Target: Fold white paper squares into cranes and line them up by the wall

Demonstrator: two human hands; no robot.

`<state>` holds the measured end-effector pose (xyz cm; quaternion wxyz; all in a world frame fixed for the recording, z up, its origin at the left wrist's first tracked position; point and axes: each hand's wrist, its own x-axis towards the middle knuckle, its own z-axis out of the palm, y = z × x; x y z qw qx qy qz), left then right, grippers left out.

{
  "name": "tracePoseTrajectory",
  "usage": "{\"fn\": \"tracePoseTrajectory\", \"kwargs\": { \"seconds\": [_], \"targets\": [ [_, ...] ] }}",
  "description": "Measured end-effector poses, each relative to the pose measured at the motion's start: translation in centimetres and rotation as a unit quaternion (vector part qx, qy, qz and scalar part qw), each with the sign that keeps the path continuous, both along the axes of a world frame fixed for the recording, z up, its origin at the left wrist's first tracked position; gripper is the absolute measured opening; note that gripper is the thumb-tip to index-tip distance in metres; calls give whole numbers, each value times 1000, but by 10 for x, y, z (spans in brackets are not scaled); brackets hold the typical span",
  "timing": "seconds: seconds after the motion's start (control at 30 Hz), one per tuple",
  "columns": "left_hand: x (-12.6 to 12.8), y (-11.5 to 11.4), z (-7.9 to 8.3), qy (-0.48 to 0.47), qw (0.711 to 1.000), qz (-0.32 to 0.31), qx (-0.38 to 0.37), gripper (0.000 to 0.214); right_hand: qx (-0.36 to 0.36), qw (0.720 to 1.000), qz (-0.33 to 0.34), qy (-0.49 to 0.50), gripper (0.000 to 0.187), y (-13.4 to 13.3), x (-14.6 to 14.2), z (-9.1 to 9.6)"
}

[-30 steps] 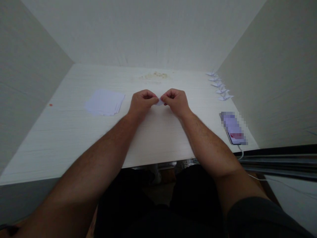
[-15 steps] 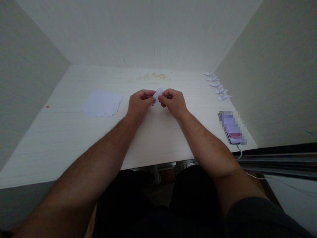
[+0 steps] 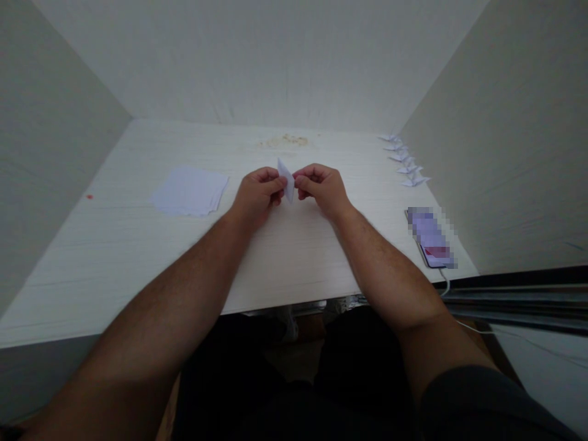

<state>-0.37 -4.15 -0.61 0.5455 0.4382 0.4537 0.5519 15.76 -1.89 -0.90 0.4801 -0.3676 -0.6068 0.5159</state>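
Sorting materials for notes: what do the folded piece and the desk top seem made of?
The folded piece, pinched between left hand and right hand, looks like thin matte white paper: sharp creases. The desk top is probably pale laminate, with faint grain streaks.

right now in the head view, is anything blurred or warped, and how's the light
Head view: dim, even light, no glare; the folded paper pinched between left hand and right hand reads sharp; the phone is pixelated out; the wide lens swells the near forearms and splays the walls.
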Motion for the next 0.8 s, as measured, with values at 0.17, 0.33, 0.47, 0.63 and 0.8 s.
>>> {"fn": "tracePoseTrajectory", "kwargs": {
  "seconds": [0.17, 0.33, 0.47, 0.63, 0.8],
  "targets": [
    [-1, -3, 4, -17, 999, -41, -15, 21, -32, 998, 35, 37, 37, 0, 1, -1],
    [-2, -5, 4, -35, 997, -63, -13, 20, -53, 994, 70, 69, 48, 0, 2, -3],
    [-3, -6, 5, -48, 995, -83, -15, 22, -63, 990, 88, 85, 51, -1, 3, -1],
    [-3, -7, 6, -47, 994, -97, -19, 24, -68, 991, 87, 82, 52, -3, 4, 2],
    [-1, -6, 5, -39, 995, -93, -13, 24, -23, 998, 38, 48, 37, -1, 2, 0]
  ]
}}
